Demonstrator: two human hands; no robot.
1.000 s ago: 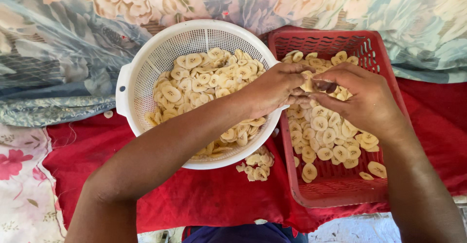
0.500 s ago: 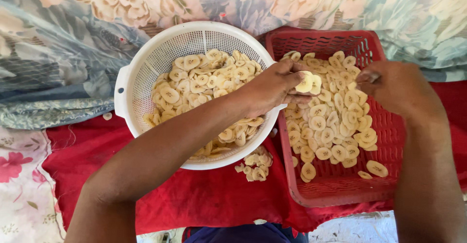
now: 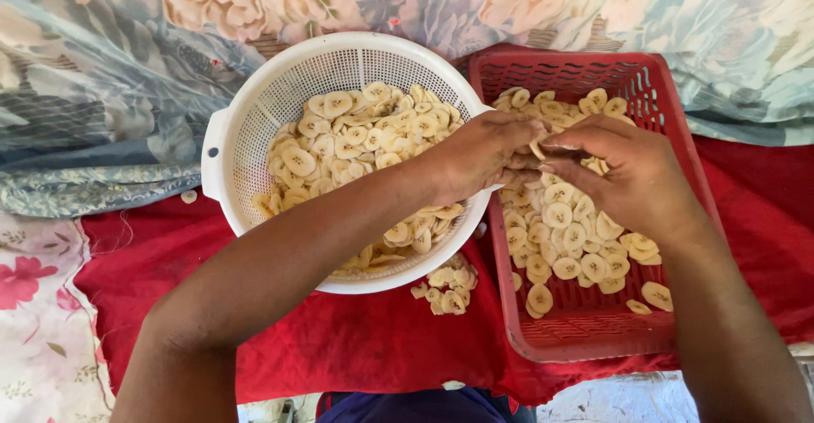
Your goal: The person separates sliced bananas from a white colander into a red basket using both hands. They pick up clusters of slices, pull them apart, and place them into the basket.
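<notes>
Hands, left hand [image 3: 479, 156] & right hand [image 3: 627, 173], both pinching one banana slice [image 3: 536, 149] btwn fingertips over red basket [image 3: 593, 338].

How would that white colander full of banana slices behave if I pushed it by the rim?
The white colander would probably slide rather than tip: it sits low and wide on the red cloth. It likely feels light, being thin perforated plastic filled with thin banana slices. The cloth might bunch up under it.

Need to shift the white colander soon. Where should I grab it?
Take the colander by the flat handle tab on its left rim, coming from the left. Its far rim is bare too; the right rim lies under the left hand.
</notes>
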